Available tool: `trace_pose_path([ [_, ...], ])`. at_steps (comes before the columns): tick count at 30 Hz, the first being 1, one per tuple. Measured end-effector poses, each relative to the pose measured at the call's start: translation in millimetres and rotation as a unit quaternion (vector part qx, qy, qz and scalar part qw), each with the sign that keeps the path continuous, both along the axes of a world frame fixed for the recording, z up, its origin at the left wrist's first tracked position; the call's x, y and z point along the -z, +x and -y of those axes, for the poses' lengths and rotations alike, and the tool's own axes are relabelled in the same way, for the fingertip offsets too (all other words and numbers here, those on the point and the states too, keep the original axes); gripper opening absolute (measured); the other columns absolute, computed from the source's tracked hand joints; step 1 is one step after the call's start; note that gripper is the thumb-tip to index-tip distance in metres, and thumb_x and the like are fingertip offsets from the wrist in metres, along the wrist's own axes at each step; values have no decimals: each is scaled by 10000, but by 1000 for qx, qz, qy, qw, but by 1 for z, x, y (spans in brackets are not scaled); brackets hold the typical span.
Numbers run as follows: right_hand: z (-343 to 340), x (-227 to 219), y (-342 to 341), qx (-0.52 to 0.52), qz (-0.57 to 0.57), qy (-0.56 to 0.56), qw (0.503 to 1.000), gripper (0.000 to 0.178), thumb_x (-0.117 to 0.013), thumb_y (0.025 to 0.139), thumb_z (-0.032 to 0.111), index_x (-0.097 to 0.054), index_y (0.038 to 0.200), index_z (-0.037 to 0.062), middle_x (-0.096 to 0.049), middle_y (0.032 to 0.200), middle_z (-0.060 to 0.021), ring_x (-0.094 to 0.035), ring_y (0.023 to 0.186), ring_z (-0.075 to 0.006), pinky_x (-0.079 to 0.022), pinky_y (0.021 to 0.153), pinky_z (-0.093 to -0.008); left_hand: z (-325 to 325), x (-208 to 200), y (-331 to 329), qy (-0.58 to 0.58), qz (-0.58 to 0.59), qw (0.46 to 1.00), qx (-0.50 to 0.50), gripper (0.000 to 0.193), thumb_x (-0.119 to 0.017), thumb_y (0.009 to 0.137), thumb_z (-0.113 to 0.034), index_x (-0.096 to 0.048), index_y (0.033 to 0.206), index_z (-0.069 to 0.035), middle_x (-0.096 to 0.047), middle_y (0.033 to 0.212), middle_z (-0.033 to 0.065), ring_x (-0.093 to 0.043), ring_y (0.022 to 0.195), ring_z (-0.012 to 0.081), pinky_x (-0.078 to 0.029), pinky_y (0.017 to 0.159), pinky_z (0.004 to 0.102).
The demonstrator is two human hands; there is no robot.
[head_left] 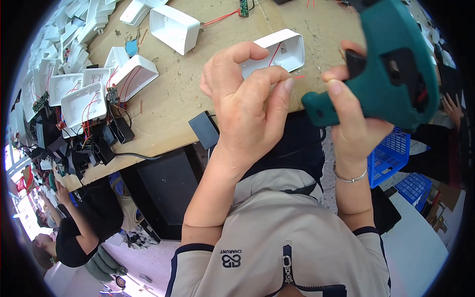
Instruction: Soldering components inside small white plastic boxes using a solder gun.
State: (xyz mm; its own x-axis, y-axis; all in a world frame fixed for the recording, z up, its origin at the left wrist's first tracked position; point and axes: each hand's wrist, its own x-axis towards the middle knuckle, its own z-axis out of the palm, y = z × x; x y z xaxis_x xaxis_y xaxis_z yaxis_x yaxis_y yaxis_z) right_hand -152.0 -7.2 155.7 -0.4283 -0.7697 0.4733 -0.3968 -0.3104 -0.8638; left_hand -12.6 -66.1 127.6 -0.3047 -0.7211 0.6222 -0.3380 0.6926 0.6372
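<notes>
My left hand (250, 101) is closed in a pinch, thumb against index finger, over the near side of a white plastic housing (295, 48). A short end of red wire (299, 76) sticks out past those fingertips, and more red wire shows inside the housing. My right hand (356, 116) is wrapped round a dark green hand tool (391, 94) with a black trigger (355, 64). It is raised to the right of the housing; its upper end runs toward the top edge, and its exact kind is not clear.
Another white housing (173, 29) lies at the far left-middle. Housings with red wires, circuit boards and black parts (99, 143) crowd the table's left side. A dark grey box (204, 129) sits at the near edge. Blue crates (388, 156) stand at right; co-workers are on both sides.
</notes>
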Motion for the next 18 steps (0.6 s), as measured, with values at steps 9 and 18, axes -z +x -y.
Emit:
trace_pose_path([
  [9,-79,-12,-21,15,37,92,995,555,-605,711,41,-404,1210,-95,-535,1123,-224,-558,697,-138,-455,641,-251,2,7,-20,-102,140,974,-147,100,-667,641,-106,-592,705,-86,-508,1039,52,-469,977,242,-252,816,430],
  [18,-138,0,-38,-123,-1,204,971,524,-667,738,58,-445,1189,-89,-566,1079,-160,-555,671,-125,-444,601,-238,13,11,-28,-109,164,968,-158,76,-636,648,-74,-567,656,-45,-519,1004,68,-491,925,225,-274,823,431],
])
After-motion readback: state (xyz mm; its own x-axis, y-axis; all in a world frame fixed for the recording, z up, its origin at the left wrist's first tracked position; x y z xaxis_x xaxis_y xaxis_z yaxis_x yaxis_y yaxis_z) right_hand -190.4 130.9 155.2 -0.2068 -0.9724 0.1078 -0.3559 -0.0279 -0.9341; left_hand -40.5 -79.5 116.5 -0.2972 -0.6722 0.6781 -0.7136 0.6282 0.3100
